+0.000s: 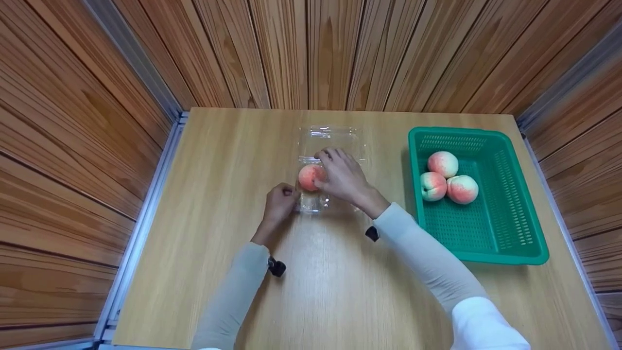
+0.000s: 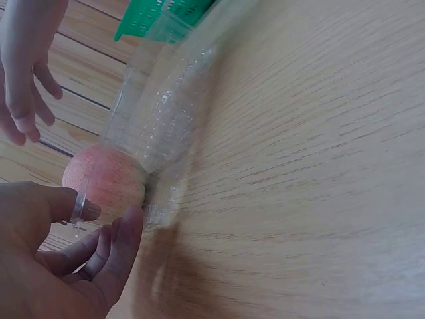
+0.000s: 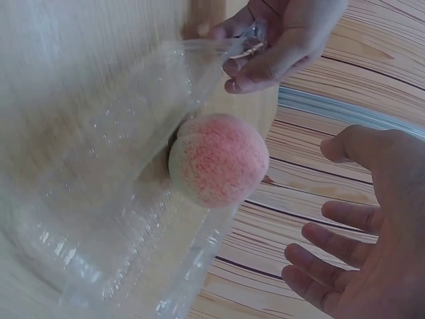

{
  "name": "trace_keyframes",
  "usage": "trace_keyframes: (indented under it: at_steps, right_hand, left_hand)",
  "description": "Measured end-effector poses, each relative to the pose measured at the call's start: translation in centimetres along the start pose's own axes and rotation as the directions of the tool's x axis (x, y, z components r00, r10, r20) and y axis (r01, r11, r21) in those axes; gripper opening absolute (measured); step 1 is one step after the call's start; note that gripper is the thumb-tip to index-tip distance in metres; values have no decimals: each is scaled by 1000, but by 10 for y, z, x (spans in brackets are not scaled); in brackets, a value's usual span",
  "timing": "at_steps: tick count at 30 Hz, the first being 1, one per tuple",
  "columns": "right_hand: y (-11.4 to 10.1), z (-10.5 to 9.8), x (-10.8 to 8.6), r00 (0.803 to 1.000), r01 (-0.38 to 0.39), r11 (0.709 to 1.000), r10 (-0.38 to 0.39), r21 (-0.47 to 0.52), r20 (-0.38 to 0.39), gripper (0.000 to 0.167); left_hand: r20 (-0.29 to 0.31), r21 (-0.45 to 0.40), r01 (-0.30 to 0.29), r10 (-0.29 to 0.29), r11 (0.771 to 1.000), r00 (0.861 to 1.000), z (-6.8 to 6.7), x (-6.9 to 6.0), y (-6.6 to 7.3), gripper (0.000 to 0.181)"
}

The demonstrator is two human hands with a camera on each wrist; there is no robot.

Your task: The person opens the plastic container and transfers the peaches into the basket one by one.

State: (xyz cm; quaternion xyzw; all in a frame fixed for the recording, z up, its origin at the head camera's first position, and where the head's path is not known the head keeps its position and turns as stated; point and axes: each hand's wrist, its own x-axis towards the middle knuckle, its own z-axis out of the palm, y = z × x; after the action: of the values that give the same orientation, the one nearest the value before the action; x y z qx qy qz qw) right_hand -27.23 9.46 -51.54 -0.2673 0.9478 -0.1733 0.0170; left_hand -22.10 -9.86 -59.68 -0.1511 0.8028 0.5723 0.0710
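Observation:
A clear plastic clamshell box [image 1: 313, 203] lies on the table with its lid [image 1: 333, 141] folded back toward the wall. One pink peach [image 1: 309, 177] sits in the box, at its left side. My left hand [image 1: 281, 204] pinches the box's left rim between thumb and fingers; the left wrist view shows the thumb [image 2: 63, 203] over the edge beside the peach. Above the box is my right hand [image 1: 344, 177], its fingers spread and loosely bent. In the right wrist view a gap separates those fingers [image 3: 345, 242] from the peach [image 3: 219, 159].
To the right stands a green plastic basket [image 1: 486, 257] with three peaches [image 1: 443, 164] grouped in its upper left part. Wood-panelled walls [image 1: 330, 53] rise behind the table [image 1: 311, 291] and along both sides.

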Motion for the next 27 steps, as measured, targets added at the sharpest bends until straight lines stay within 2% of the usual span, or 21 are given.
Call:
trace_keyframes:
  at_steps: [9, 18, 23, 27]
  right_hand:
    - [-4, 12, 4, 1000, -4, 1000, 4, 4, 29, 68]
    - [-3, 25, 6, 998, -16, 1000, 16, -7, 65, 69]
    - [0, 33, 7, 997, -27, 1000, 28, -10, 74, 70]
    - [2, 39, 8, 995, -41, 999, 40, 12, 86, 72]
  left_hand:
    - [-12, 12, -34, 34, 999, 999, -1, 0, -2, 12]
    - [-7, 17, 0, 0, 1000, 1000, -1, 0, -1, 14]
    - [-16, 48, -10, 11, 999, 1000, -1, 0, -1, 16]
    - [-8, 34, -6, 7, 999, 1000, -2, 0, -2, 15]
